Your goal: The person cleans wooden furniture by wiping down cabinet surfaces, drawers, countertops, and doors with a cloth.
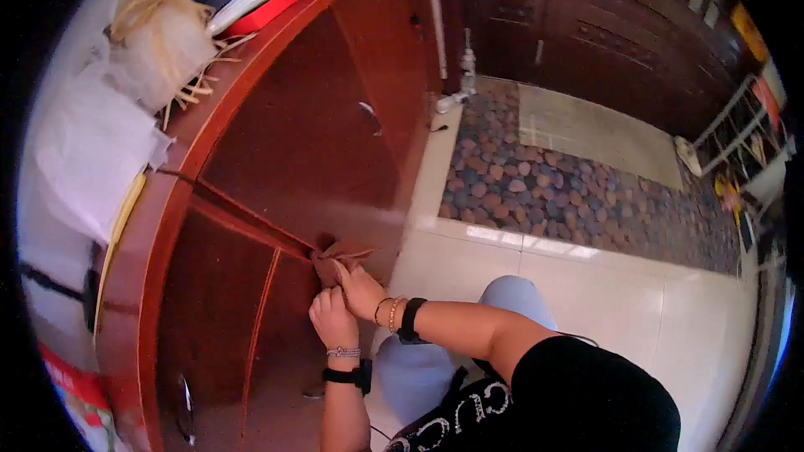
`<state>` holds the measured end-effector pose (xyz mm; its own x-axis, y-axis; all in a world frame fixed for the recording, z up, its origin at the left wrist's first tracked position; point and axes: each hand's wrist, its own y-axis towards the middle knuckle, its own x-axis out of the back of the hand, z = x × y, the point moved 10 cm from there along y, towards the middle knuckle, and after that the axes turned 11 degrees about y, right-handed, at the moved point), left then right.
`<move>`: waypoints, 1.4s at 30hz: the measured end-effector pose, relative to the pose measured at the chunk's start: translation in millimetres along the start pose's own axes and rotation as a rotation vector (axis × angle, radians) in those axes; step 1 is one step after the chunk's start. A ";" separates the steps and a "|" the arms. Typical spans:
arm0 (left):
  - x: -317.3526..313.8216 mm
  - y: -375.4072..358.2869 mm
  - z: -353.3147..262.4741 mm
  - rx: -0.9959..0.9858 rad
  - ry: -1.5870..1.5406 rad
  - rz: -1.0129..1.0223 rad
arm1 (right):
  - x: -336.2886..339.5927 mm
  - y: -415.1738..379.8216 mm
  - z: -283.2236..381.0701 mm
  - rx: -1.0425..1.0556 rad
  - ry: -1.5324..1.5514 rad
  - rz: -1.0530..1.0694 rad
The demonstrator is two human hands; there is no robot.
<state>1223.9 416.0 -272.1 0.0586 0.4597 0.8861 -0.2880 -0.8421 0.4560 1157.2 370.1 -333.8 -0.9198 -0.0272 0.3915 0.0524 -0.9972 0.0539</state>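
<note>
A crumpled brown cloth [329,268] is bunched against the front of a reddish-brown wooden cabinet [293,117], near the gap between its doors. My right hand [362,293] is closed on the cloth, with beaded bracelets and a black band on the wrist. Just below it, close to touching, my left hand [333,320] has its fingers curled in at the lower end of the cloth. What lies under those fingertips is hidden. A sparkling bracelet and a black watch are on the left wrist.
On the cabinet top lie white plastic bags [92,151], a bundle of straw-coloured strips [167,25] and a red item [285,4]. Metal handles [186,410] stick out from the doors. A pebble-patterned mat [544,192] covers part of the tiled floor, beside a metal rack [745,134].
</note>
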 end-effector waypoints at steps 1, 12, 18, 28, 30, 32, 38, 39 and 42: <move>-7.8 -2.3 0.8 0.000 -0.032 0.048 | -0.9 -0.9 -1.4 0.042 0.008 -0.037; -67.7 -20.5 12.6 0.062 -0.368 0.256 | -10.7 -2.5 -38.9 -0.067 0.010 -0.066; -92.5 -20.3 2.3 0.101 -0.433 0.249 | -28.0 -2.3 -65.7 0.006 0.011 -0.017; -227.1 -91.5 27.4 0.591 -1.181 0.431 | -49.2 2.6 -103.0 0.246 0.097 -0.140; -207.0 -76.9 3.2 0.254 -0.474 0.473 | -56.4 1.3 -115.0 0.206 0.087 -0.069; -248.8 -127.5 41.9 1.091 -1.485 0.178 | -51.9 -5.5 -116.5 0.183 0.079 -0.004; -298.4 -146.3 10.8 1.474 -1.494 0.355 | -70.8 2.0 -157.4 0.197 0.059 0.110; -301.9 -147.8 7.8 1.494 -1.494 0.372 | -75.8 1.2 -163.5 0.165 0.070 0.138; -309.7 -150.9 0.2 1.534 -1.502 0.418 | -75.6 3.8 -162.7 0.250 0.137 0.043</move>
<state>1249.3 400.6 -615.3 0.9235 0.3820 -0.0354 0.2476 -0.6641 -0.7055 1163.7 356.9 -512.6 -0.9578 -0.0951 0.2711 0.1710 -0.9471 0.2717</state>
